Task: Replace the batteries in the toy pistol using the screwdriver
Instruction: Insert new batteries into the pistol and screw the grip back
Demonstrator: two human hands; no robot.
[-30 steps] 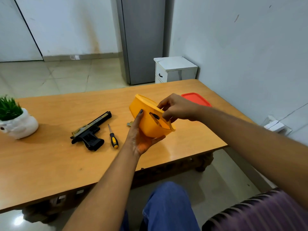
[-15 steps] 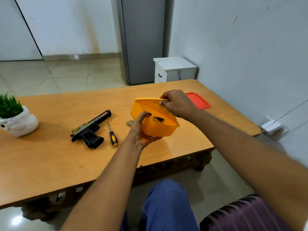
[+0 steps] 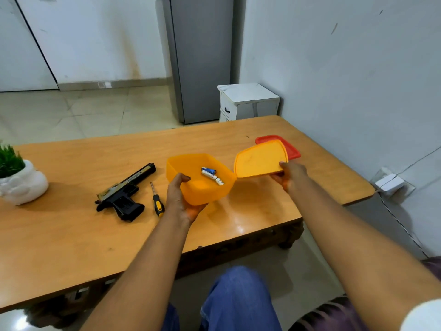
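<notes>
Wooden bench (image 3: 71, 235) in a tiled, white-walled room.
Left hand (image 3: 177, 199) gripping orange box (image 3: 202, 189); right hand (image 3: 290, 174) pinching its lid (image 3: 260, 161).

Wooden table (image 3: 71, 240): toy pistol (image 3: 124, 192), screwdriver (image 3: 157, 201) beside it, white plant pot (image 3: 22, 185), red lid (image 3: 290, 146).

Glossy wooden table (image 3: 71, 235); translucent orange plastic box (image 3: 205, 192).

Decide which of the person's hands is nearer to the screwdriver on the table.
Left. The left hand grips the orange container right beside the screwdriver; the right hand holds the orange lid beyond the container.
</notes>
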